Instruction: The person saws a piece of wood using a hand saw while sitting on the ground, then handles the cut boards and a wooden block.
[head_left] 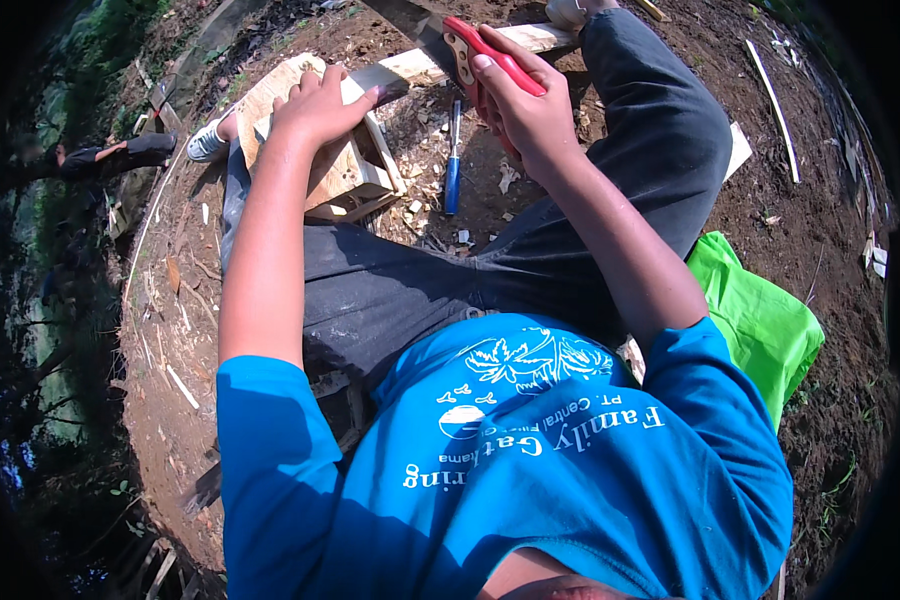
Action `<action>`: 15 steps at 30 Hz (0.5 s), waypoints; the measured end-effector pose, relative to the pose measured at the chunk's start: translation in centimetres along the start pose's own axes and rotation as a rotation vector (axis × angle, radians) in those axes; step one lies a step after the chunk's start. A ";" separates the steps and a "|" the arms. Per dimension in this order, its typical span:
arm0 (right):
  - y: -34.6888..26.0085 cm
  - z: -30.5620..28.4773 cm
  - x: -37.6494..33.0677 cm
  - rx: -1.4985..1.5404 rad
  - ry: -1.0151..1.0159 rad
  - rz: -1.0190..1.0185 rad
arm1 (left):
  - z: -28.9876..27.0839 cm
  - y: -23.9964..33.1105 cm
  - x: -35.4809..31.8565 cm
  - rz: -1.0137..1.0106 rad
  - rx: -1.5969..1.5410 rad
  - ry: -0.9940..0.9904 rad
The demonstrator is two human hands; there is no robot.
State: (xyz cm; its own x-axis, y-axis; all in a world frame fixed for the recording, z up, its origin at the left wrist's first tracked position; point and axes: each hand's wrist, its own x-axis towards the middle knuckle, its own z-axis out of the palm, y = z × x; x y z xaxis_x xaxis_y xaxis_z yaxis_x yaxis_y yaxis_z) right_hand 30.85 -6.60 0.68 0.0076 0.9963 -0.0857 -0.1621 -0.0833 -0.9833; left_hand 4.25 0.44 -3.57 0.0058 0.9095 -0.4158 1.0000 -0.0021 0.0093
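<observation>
My right hand (535,110) is closed around the red handle (510,62) of a handsaw. The saw's blade (410,22) points up and left, running out of the upper edge over a long pale wooden beam (425,66). My left hand (320,112) lies with spread fingers on the wood at the beam's left end, pressing it from above. Below that hand is a piece of joined pale boards (345,175), beside my left leg. Whether the blade touches the beam, I cannot tell. A chisel (453,180) with a blue handle lies on the ground between my legs.
Wood chips (420,190) are scattered over the brown soil around the chisel. A bright green bag (755,320) lies by my right elbow. A thin wood strip (773,110) rests on the soil at right. Another person's dark-clothed leg (150,150) shows at far left.
</observation>
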 end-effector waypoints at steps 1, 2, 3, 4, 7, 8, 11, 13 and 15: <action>0.4 0.1 0.2 0.012 0.020 -0.030 | 0.6 -0.4 0.1 0.004 0.004 0.046; 0.5 -0.2 0.0 -0.016 0.020 -0.003 | 0.6 -0.2 -0.1 0.017 0.006 0.091; 0.5 -0.5 -0.5 -0.043 0.019 0.024 | 0.6 -0.1 -0.4 0.030 0.008 0.137; 0.7 -0.8 -0.6 -0.071 0.017 0.051 | 0.4 -0.5 -0.6 0.047 -0.022 0.115; 2.4 -1.6 -0.1 -0.124 0.061 -0.046 | -2.1 -2.1 -1.9 0.053 -0.086 0.069; 2.5 -1.5 -0.1 -0.123 0.061 -0.046 | -2.0 -3.4 -2.4 -0.018 -0.190 0.112; 2.3 -1.5 0.3 -0.066 0.067 -0.059 | 0.0 -7.3 -2.2 -0.147 -0.524 0.218; 0.6 -1.4 0.5 0.022 0.075 -0.044 | 1.1 -8.1 -2.0 -0.149 -0.773 0.248; -1.3 -2.1 1.2 0.115 0.131 -0.127 | 2.0 -7.6 -1.4 -0.152 -0.878 0.382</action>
State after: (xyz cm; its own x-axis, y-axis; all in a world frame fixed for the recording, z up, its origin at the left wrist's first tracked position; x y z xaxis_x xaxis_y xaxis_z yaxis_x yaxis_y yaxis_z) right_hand 33.13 -5.34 1.56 0.1621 0.9867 0.0104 -0.2633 0.0534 -0.9632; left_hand -3.32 -1.62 -4.89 -0.2811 0.9484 -0.1466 0.6270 0.2972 0.7201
